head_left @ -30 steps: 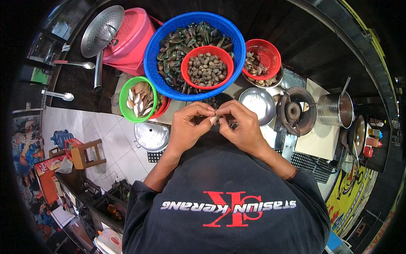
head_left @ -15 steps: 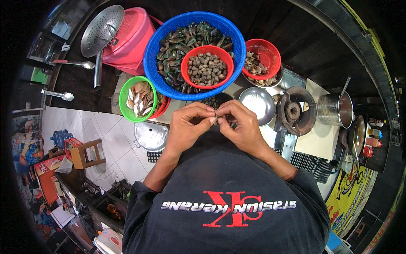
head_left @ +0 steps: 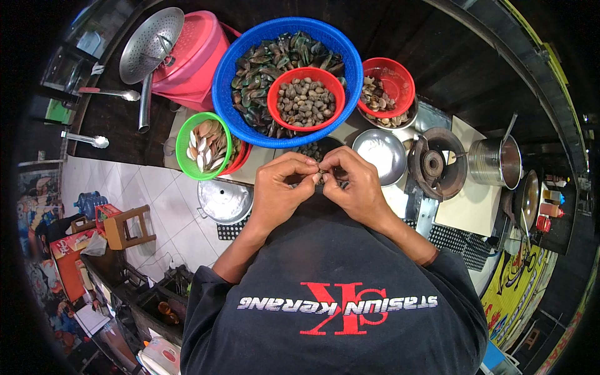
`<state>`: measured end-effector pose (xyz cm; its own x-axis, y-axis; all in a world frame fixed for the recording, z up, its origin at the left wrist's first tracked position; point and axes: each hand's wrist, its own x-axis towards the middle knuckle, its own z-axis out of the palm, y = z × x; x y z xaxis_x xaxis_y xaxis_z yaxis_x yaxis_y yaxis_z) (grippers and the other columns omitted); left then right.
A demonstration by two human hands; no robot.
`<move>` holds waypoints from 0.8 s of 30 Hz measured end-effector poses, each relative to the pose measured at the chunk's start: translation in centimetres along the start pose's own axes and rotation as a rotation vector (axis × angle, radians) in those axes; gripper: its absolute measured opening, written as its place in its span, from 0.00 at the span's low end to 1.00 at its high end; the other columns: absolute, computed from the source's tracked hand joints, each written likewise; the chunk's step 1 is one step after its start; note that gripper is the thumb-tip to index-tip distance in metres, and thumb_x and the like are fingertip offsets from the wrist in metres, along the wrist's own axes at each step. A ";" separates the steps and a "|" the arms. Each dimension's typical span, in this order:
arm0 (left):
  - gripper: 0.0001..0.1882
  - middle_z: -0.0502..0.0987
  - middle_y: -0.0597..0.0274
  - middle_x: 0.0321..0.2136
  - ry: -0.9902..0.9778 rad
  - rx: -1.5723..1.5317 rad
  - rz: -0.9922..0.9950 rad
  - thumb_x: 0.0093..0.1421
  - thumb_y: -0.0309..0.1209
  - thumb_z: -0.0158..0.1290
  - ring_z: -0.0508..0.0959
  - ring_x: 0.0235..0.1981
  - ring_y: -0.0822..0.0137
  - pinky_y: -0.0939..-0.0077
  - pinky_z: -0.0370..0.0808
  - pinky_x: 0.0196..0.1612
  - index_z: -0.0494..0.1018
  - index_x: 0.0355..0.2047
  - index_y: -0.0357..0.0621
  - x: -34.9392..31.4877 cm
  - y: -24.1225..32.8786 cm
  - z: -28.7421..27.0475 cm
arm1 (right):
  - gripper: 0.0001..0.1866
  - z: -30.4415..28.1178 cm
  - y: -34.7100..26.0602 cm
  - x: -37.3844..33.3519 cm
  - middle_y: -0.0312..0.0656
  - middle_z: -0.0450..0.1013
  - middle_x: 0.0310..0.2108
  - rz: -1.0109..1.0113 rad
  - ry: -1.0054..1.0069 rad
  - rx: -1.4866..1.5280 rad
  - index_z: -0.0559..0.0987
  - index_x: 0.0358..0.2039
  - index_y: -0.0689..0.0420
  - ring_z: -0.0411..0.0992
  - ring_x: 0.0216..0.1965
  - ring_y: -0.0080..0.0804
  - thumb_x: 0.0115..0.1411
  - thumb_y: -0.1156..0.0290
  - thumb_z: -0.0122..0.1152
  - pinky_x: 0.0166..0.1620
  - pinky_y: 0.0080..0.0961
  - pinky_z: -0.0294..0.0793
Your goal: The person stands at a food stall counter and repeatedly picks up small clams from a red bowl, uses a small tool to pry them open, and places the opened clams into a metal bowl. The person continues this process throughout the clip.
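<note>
My left hand (head_left: 282, 185) and my right hand (head_left: 357, 187) meet in front of my chest, fingertips pinched round one small clam (head_left: 321, 177). Only a sliver of its shell shows; fingers hide the rest. Just beyond my fingers lies a dark bowl with small clams (head_left: 309, 150), partly covered by my hands. Farther away stands a big blue basin (head_left: 225, 112) of green mussels (head_left: 250, 94). A red bowl (head_left: 272, 112) full of small round clams (head_left: 306, 103) sits on those mussels.
At left are a green basket (head_left: 182, 147) of long pale shells and a metal lid (head_left: 225, 206). To the right stand a steel bowl (head_left: 379, 153), a red basket (head_left: 400, 72) over shells, a burner (head_left: 453, 178) and a pot (head_left: 487, 161). A strainer (head_left: 150, 47) leans on a pink container (head_left: 200, 56).
Both hands stay almost in place, with slight finger movement round the small clam. The bowls and basins have not moved.
</note>
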<state>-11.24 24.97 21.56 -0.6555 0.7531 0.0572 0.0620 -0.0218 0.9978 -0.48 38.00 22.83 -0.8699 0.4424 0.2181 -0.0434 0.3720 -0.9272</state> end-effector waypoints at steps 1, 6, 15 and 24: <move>0.06 0.78 0.57 0.35 -0.013 0.044 0.020 0.50 0.17 0.57 0.78 0.32 0.75 0.84 0.76 0.33 0.79 0.31 0.33 0.0 0.1 0.0 | 0.08 0.0 0.1 0.0 0.43 0.68 0.28 -0.009 0.007 -0.030 0.73 0.31 0.64 0.71 0.27 0.31 0.48 0.83 0.57 0.31 0.25 0.71; 0.08 0.79 0.57 0.32 -0.010 0.076 0.044 0.50 0.16 0.54 0.78 0.31 0.75 0.85 0.74 0.32 0.78 0.31 0.33 -0.2 0.7 0.3 | 0.08 -0.4 0.5 -0.2 0.45 0.69 0.28 -0.002 0.013 -0.067 0.74 0.32 0.64 0.72 0.28 0.33 0.49 0.85 0.54 0.30 0.24 0.70; 0.06 0.78 0.55 0.33 0.204 -0.413 -0.045 0.61 0.23 0.52 0.79 0.33 0.67 0.74 0.79 0.39 0.73 0.36 0.31 2.5 -2.1 -0.6 | 0.12 0.6 2.9 -0.5 0.35 0.65 0.30 0.244 0.151 0.468 0.70 0.44 0.63 0.70 0.31 0.21 0.59 0.85 0.47 0.40 0.23 0.77; 0.21 0.75 0.47 0.41 0.316 0.202 0.207 0.49 0.24 0.59 0.75 0.47 0.54 0.66 0.71 0.50 0.74 0.45 0.36 9.5 -9.4 -1.5 | 0.11 0.7 5.0 -1.6 0.34 0.61 0.27 0.285 0.116 0.529 0.71 0.39 0.63 0.62 0.25 0.18 0.56 0.84 0.42 0.31 0.24 0.79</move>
<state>-19.18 31.41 12.73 -0.8104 0.5069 0.2939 0.3421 0.0021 0.9397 0.38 38.58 17.60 -0.8254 0.5618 -0.0568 -0.0807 -0.2169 -0.9728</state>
